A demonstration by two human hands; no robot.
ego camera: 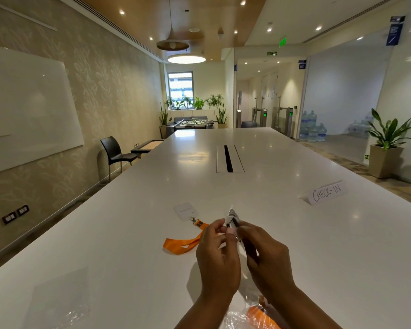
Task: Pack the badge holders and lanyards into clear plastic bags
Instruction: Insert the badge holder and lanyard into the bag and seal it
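Both hands meet above the white table (294, 233). My left hand (217, 255) and my right hand (265, 255) together pinch a small badge holder (232, 218) with a dark strap and a metal clip at its lower end, held edge-on. An orange lanyard (188, 242) lies on the table just left of my hands, its clip hooked to a white badge holder (185, 211). A clear plastic bag (62, 302) lies flat at the near left. Under my right wrist another clear bag (244, 317) holds an orange lanyard (259, 315).
A folded white "CHECK-IN" sign (326, 193) stands at the right. A cable slot (228, 159) runs down the table's middle. A black chair (114, 150) stands off the table's left side, and a potted plant (387, 148) off its right.
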